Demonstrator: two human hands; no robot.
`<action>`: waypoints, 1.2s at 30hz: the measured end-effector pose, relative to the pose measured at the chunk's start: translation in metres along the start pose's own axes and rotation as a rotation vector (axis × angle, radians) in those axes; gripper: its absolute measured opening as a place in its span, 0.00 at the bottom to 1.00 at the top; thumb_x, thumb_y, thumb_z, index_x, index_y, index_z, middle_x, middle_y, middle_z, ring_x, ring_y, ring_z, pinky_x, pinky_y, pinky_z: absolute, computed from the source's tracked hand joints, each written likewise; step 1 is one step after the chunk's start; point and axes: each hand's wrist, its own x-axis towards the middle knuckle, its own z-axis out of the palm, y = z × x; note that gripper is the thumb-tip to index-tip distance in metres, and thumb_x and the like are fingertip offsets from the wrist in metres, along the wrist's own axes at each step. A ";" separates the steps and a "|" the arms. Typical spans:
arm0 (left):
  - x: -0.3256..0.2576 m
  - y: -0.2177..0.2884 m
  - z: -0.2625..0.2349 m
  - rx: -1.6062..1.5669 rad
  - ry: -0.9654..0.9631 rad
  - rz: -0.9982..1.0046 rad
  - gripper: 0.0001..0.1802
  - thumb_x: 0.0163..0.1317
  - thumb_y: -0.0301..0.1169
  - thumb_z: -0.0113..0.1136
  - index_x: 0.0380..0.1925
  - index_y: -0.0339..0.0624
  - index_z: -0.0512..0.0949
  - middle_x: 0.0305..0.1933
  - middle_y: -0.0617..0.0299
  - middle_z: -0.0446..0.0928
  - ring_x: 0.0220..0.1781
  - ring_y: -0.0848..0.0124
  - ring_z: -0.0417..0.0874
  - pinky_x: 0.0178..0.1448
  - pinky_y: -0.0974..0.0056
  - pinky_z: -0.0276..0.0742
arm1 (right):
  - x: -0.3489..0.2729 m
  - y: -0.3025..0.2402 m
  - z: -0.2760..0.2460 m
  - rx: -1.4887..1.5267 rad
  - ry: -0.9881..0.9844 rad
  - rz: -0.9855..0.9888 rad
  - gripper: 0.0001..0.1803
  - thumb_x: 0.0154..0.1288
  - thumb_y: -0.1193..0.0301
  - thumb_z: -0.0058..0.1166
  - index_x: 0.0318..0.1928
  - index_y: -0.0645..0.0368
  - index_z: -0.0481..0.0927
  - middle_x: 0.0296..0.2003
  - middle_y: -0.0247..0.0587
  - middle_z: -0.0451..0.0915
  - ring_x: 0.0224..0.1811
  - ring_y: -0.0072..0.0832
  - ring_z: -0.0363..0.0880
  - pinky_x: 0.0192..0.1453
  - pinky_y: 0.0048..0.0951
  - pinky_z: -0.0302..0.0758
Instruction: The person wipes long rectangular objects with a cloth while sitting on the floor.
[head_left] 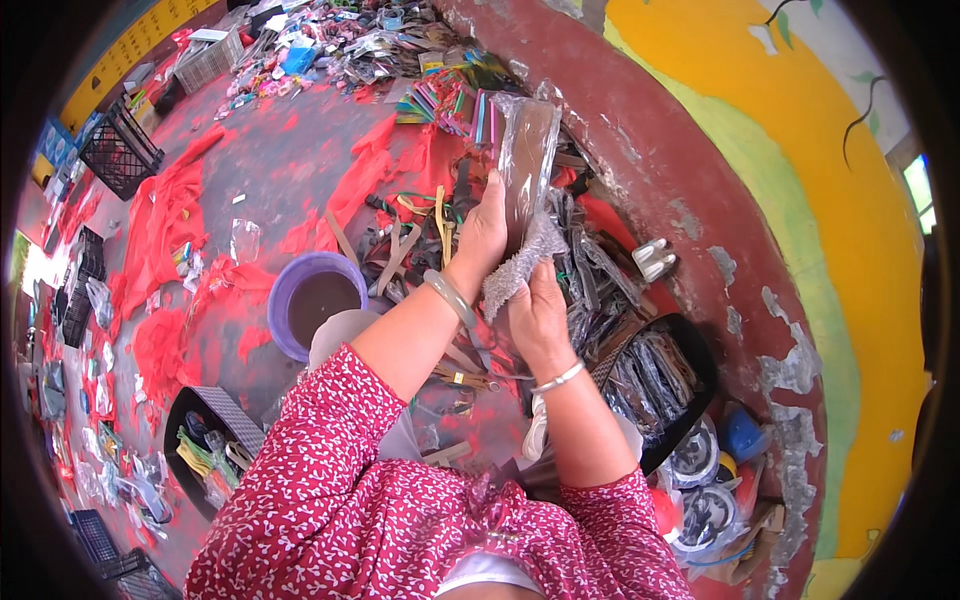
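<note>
I am clamping my left hand [483, 232] on the light, stiff, slippery plastic-wrapped brown packet [527, 165], raised above the belt pile [590, 270], while my right hand [538, 312] is gripping a soft grey cloth [520, 265] against its lower end.

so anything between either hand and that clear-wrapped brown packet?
Nothing visible. The left hand already grips the wrapped brown packet at its lower left edge. The right hand presses a grey cloth against the packet's bottom, so only that cloth lies between the right hand and the packet.
</note>
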 end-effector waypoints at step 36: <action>-0.046 0.005 0.014 1.068 -0.688 0.421 0.23 0.66 0.47 0.43 0.26 0.38 0.74 0.23 0.49 0.73 0.28 0.50 0.75 0.31 0.54 0.70 | 0.031 0.028 -0.139 0.909 0.121 0.721 0.13 0.54 0.83 0.52 0.42 0.66 0.77 0.32 0.36 0.80 0.31 0.21 0.78 0.37 0.22 0.76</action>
